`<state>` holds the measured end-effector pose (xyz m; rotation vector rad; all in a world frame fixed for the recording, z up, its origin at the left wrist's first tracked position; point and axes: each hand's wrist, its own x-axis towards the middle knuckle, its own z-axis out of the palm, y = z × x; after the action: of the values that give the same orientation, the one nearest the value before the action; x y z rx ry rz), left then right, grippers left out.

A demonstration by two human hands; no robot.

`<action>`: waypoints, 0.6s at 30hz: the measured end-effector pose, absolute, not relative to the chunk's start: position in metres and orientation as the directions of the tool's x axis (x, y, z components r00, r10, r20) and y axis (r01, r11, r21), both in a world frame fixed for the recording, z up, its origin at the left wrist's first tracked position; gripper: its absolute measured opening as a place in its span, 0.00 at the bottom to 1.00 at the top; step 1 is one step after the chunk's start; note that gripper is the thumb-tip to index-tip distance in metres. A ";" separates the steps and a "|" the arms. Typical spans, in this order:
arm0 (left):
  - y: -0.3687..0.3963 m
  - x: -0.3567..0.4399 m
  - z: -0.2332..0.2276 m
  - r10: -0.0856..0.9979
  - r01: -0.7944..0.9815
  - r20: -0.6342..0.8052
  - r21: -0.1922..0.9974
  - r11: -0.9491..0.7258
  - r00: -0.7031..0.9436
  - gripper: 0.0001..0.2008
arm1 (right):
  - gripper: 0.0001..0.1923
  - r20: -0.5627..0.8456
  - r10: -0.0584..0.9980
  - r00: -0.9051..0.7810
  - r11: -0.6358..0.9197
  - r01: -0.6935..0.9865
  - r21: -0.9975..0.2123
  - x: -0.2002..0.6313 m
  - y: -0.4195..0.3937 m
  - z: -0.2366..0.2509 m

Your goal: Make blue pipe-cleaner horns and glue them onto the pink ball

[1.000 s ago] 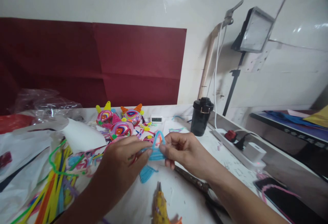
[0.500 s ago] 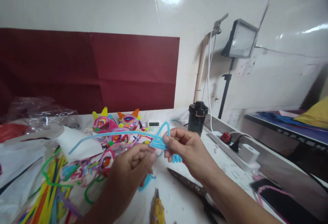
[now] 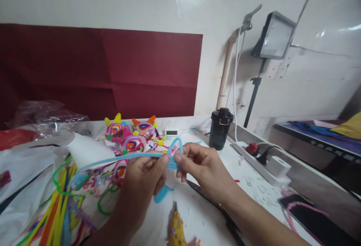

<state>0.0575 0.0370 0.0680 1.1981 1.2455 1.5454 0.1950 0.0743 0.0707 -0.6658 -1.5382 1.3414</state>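
Blue pipe cleaner (image 3: 172,164) runs between left hand (image 3: 146,174) and right hand (image 3: 201,166), both pinching it.

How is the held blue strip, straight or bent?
Bent: the blue strip arches in a loop between the left hand and the right hand.

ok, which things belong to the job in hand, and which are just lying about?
Likely job: light-blue strip, held by left hand and right hand; coloured strips; scissors.

Likely lying about: black bottle; small digital display; dark phone; power strip.
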 end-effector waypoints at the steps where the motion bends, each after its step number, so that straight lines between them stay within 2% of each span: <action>1: 0.037 0.058 0.068 0.952 -0.029 0.191 0.979 -0.203 -0.238 0.17 | 0.17 0.304 0.864 -0.401 0.248 -0.186 -0.951 0.194 0.074 0.070; 8: 0.039 0.056 0.065 0.955 -0.006 0.176 0.983 -0.183 -0.237 0.11 | 0.16 0.314 0.851 -0.420 0.261 -0.180 -0.948 0.194 0.075 0.068; 12: 0.038 0.056 0.066 0.959 -0.049 0.172 0.981 -0.187 -0.224 0.10 | 0.15 0.314 0.853 -0.417 0.264 -0.173 -0.949 0.193 0.075 0.067; 18: 0.040 0.058 0.069 0.941 -0.112 0.166 0.972 -0.207 -0.296 0.06 | 0.16 0.306 0.849 -0.432 0.256 -0.170 -0.952 0.193 0.077 0.066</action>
<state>0.0579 0.0397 0.0689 1.0871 1.2108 1.6290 0.1926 0.0769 0.0658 -0.6485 -1.5803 1.3515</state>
